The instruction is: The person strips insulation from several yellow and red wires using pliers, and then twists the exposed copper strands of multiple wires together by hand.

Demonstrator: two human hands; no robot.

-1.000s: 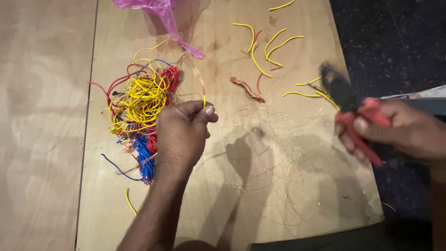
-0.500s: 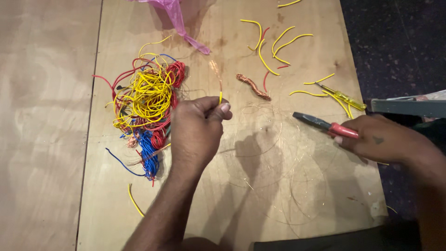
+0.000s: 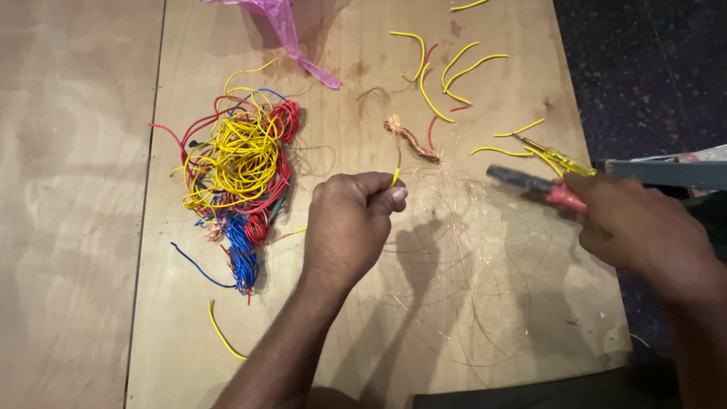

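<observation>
From the head camera, the left hand (image 3: 352,223) pinches a short yellow wire (image 3: 394,178) between thumb and fingers near the board's centre. The right hand (image 3: 644,231), at three o'clock, is closed around red-handled pliers (image 3: 534,184) (jaws pointing to nine o'clock). A tangled wire pile (image 3: 238,163) lies at ten o'clock.

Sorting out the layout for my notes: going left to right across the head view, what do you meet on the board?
Tangle of wires → left hand → twisted copper strand → pliers → right hand.

Pink plastic bag (image 3: 284,19) top edge; yellow screwdriver (image 3: 556,155) right; plywood board (image 3: 492,318).
</observation>
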